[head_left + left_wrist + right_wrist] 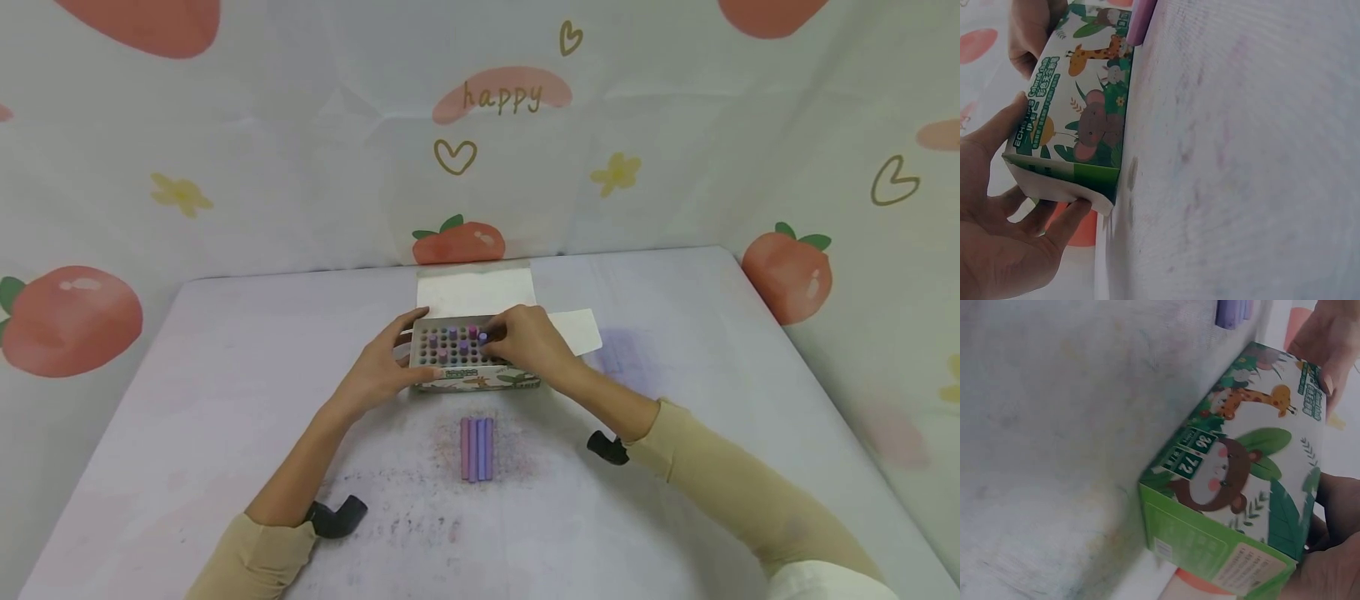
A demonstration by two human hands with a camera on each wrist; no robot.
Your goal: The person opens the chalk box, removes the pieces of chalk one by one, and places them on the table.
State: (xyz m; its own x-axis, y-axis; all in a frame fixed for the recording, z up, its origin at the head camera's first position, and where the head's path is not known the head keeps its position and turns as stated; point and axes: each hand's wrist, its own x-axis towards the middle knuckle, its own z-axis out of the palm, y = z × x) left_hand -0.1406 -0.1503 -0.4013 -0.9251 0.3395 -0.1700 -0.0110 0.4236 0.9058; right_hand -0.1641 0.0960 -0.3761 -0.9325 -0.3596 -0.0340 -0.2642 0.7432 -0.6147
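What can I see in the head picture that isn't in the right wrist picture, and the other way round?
Only the head view shows the word "happy" and the standing sticks in the holes of the box.

Only the right wrist view shows the box's green end and clear numbers, 36 and 72.

Both show the box, the left hand, the right hand and some lying sticks.
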